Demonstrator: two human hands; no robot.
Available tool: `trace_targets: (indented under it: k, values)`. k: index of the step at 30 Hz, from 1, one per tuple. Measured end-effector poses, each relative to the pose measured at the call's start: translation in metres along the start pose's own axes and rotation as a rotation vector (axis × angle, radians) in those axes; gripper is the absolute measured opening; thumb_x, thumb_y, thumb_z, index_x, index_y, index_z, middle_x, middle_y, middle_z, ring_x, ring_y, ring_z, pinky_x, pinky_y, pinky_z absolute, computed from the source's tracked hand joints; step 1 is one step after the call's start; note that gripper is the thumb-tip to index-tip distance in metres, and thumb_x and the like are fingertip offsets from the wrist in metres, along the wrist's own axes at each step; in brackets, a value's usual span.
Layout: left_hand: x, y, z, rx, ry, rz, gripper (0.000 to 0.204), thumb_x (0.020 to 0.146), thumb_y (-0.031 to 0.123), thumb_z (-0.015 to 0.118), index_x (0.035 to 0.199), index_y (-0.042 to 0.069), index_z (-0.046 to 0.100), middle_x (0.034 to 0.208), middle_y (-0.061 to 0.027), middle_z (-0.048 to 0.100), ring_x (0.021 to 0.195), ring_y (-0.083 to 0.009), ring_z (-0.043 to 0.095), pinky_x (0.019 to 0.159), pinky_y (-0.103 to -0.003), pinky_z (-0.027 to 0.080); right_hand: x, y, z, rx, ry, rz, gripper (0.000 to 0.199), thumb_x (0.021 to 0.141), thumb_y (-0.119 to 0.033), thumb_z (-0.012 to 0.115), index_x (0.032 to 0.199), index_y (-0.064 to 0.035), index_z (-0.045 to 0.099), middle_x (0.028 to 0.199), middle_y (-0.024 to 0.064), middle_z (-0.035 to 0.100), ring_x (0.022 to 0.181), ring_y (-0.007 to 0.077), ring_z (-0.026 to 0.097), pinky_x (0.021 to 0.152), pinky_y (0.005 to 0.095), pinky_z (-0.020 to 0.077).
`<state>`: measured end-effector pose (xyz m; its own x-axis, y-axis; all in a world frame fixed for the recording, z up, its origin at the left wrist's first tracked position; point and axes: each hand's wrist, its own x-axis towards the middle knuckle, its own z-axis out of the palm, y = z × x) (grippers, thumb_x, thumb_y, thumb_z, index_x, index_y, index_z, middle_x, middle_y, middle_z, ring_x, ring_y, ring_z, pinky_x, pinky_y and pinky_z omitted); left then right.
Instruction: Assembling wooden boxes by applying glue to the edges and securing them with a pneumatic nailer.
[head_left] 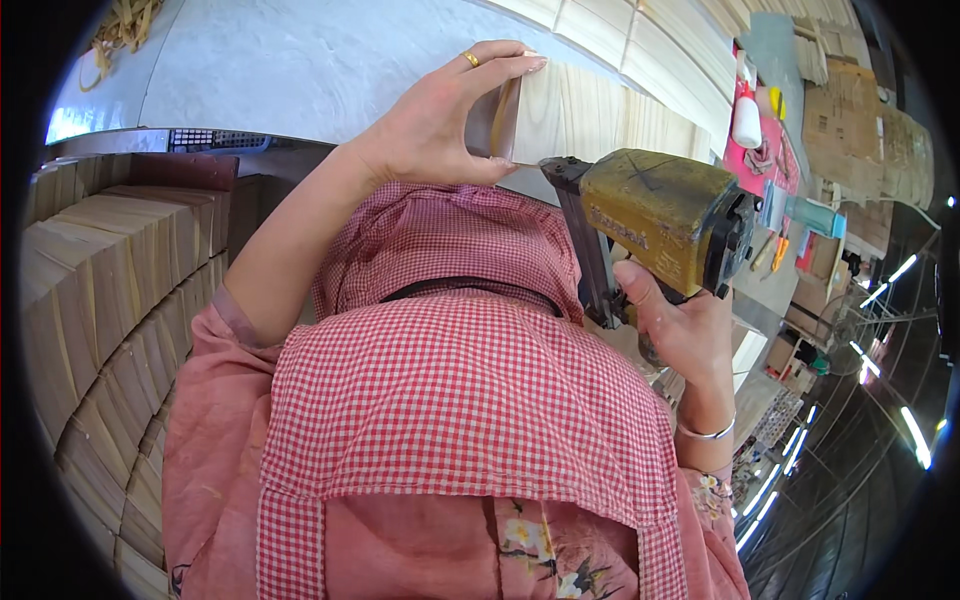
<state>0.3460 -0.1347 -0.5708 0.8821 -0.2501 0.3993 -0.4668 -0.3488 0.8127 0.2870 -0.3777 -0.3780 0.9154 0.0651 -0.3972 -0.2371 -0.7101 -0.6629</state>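
A pale wooden box [610, 120] lies on the worktable in front of me. My left hand [425, 115] spans its left end, the fingers on the far corner and the thumb at the near corner, closed on it. My right hand [685, 325] is wrapped round the handle of a worn yellow nail gun [650, 205], partly hidden behind the tool. The gun's dark nose is at the box's near left corner, close to my left thumb; whether it touches the wood I cannot tell.
Stacked wooden pieces [110, 270] fill the left side. More wooden panels [670, 50] lie beyond the box on the grey tabletop [300, 70]. To the right are a white bottle [746, 120], an orange-handled tool [780, 252] and cardboard [840, 120]. Wood strips [120, 30] lie at the far left.
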Motion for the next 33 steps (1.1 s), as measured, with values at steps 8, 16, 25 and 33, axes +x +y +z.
trace_targets:
  k: [8,16,25,33]
  values:
    - [0.002,0.002,-0.004,0.003,-0.001,0.005,0.091,0.062,0.02,0.082,0.145,0.013,0.046,0.146,-0.0125,0.045,0.122,-0.0335,0.054,0.106,-0.041,0.048,0.004,-0.004,0.001,-0.027,-0.006,-0.047,0.035,0.082,-0.009,0.082,0.109,0.0054,0.066,0.101,0.0142,0.074,0.083,0.0224,0.071,0.069,0.0309,0.0564]
    - [-0.108,0.05,-0.054,0.206,0.196,-0.186,0.104,0.057,0.025,0.085,0.148,0.0,0.04,0.141,-0.0198,0.043,0.125,-0.0361,0.047,0.106,-0.045,0.042,-0.003,0.012,0.004,0.118,0.068,-0.213,0.034,0.079,-0.007,0.083,0.106,0.0062,0.067,0.098,0.0129,0.074,0.082,0.0202,0.07,0.069,0.0298,0.0562]
    - [-0.171,0.113,-0.017,0.131,0.379,-0.707,0.104,0.067,0.047,0.09,0.148,0.004,0.042,0.135,-0.0181,0.037,0.126,-0.0349,0.041,0.106,-0.046,0.041,0.022,0.029,-0.011,0.05,-0.039,-0.183,0.042,0.079,-0.006,0.083,0.113,0.007,0.063,0.104,0.0156,0.072,0.086,0.0213,0.069,0.072,0.0298,0.0553]
    - [-0.073,0.09,0.002,0.008,0.579,-0.228,0.031,0.087,0.003,0.069,0.117,0.001,0.063,0.116,-0.0106,0.057,0.089,-0.0191,0.058,0.08,-0.027,0.049,0.007,0.042,-0.041,-0.158,0.207,0.036,0.056,0.078,-0.015,0.088,0.116,0.0075,0.054,0.107,0.0195,0.067,0.087,0.0234,0.068,0.075,0.0318,0.0547]
